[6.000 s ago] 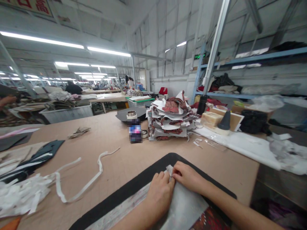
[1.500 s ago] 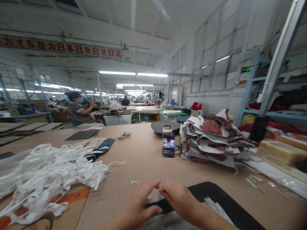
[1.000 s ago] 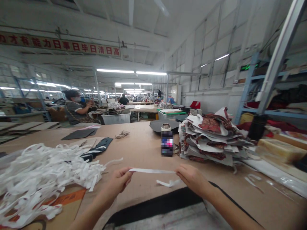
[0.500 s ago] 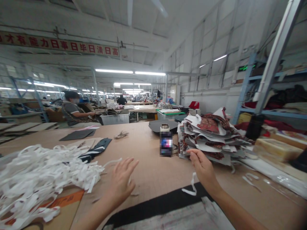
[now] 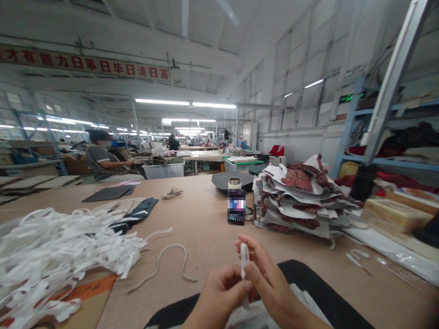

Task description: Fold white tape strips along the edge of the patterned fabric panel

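Close together in front of me, both hands are on one short white fabric strip (image 5: 244,256), which stands up in a narrow loop. My left hand (image 5: 221,297) pinches its lower part between thumb and fingers. The thumb and fingers of my right hand (image 5: 269,285) close on the strip from the right, higher up. Under my hands lie a black piece (image 5: 308,278) and white fabric (image 5: 305,297), partly covered by my wrists. A thin pale cord (image 5: 164,249) curves across the table to the left of them.
A tangled heap of white strips (image 5: 68,246) covers the table's left side. A phone (image 5: 236,208) leans upright against a bottle (image 5: 235,183). On the right rises a stack of patterned and white cloth pieces (image 5: 298,201). Beyond the table, a person (image 5: 103,157) sits at the left.
My hands were apart, the left one spread and the right one near the cloth stack with the strip hanging below it. Now they have come together over the black piece, both gripping the strip.
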